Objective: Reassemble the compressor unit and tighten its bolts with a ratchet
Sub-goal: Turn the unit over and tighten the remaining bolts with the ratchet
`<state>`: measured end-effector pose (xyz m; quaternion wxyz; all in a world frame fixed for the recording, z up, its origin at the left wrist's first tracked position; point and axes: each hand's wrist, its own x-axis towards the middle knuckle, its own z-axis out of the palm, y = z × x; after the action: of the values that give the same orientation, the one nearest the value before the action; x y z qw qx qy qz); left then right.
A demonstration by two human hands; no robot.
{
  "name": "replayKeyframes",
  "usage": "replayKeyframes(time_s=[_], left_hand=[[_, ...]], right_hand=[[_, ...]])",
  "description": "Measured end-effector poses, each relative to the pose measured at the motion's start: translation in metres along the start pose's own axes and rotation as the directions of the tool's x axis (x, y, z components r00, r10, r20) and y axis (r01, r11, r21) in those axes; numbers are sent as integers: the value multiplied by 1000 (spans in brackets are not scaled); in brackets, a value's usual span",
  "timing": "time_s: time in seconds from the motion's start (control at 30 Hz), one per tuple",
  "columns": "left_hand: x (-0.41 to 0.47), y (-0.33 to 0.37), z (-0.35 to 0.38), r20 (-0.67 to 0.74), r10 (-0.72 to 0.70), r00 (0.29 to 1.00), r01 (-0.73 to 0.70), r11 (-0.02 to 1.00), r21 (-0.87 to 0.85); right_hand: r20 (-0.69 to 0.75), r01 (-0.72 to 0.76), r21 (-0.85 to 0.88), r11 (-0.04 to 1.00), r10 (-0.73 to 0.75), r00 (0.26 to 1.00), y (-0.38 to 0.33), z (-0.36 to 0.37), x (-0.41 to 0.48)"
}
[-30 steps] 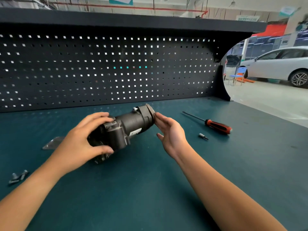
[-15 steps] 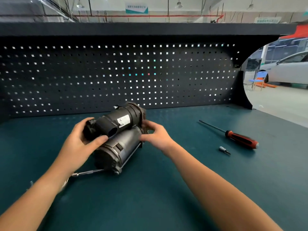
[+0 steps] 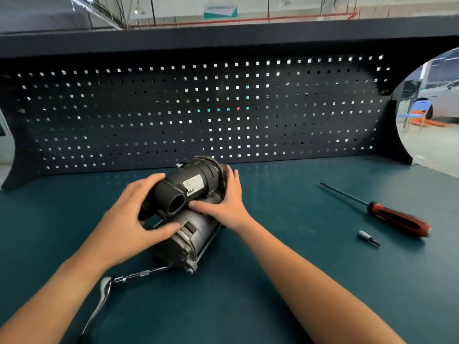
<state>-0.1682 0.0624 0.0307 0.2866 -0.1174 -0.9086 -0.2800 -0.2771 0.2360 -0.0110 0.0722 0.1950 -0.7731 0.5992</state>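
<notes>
Ratchet [image 3: 102,297] lies nearest, by the front edge of the desk [image 3: 273,289] on the left side. Its thin bar points toward the near end of the compressor [image 3: 206,177] and seems to touch it there.

Behind it, about the middle of the desk, the compressor lies on its side, with a black cylinder on top of a grey metal one. Both hands hold it. The left hand [image 3: 129,219] grips the near end of the black cylinder: its fingers curl over the top and its thumb presses on the grey cylinder below. The right hand [image 3: 224,202] grips from the right side, with its thumb laid where the two cylinders meet and its fingers reaching up along the far end.

On the right part of the desk, well apart from the compressor, lies a small metal bit [image 3: 368,237]. Just beyond it lies a screwdriver [image 3: 397,219] with a red and black handle, its blade pointing to the back left.

Along the back edge stands a dark pegboard [image 3: 198,115]. Past the right back corner a blue chair [image 3: 413,115] and part of a white car [image 3: 444,100] are seen.
</notes>
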Motion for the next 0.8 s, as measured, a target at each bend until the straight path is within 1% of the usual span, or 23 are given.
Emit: replayKeyframes(time_s=[0.03,0.1,0.17,0.27,0.33,0.4,0.47,0.63,0.7,0.77,0.8], left_hand=[[1,2,1,-21,-8,1000,9,999,32],[5,6,6,-137,-9,991,24,993,112],[9,8,10,-232,40,972,15,973,232],[11,8,11,-265,98,959,6,931,365],[12,9,10,-275,72,959,37,928,372],[13,12,11,-283,26,959,77,935,347],[12,13,13,-268,-32,963,109,955,276],[6,4,9,-154,-79,985,97,989,114],[3,-2,6,-124,-103,987,105,994,12],[1,-8,5,-106,-120,987,112,991,-79],[1,-11,5,-96,-113,989,104,990,-92]], right_hand=[[12,32,19,999,-33,999,-2,-2,3],[-10,95,49,994,-95,995,-1,-3,7],[-30,117,16,993,-116,993,6,-1,8],[-15,79,-40,996,-79,997,17,2,8],[-2,49,-51,997,-49,999,18,3,9],[5,44,-42,998,-44,999,17,5,8],[17,41,-21,999,-40,999,17,4,6],[35,16,23,1000,-17,999,5,0,-3],[15,19,28,999,-20,1000,-4,1,-13],[-31,76,12,997,-75,997,-16,1,-27],[-60,165,-15,986,-165,984,-22,2,-35]])
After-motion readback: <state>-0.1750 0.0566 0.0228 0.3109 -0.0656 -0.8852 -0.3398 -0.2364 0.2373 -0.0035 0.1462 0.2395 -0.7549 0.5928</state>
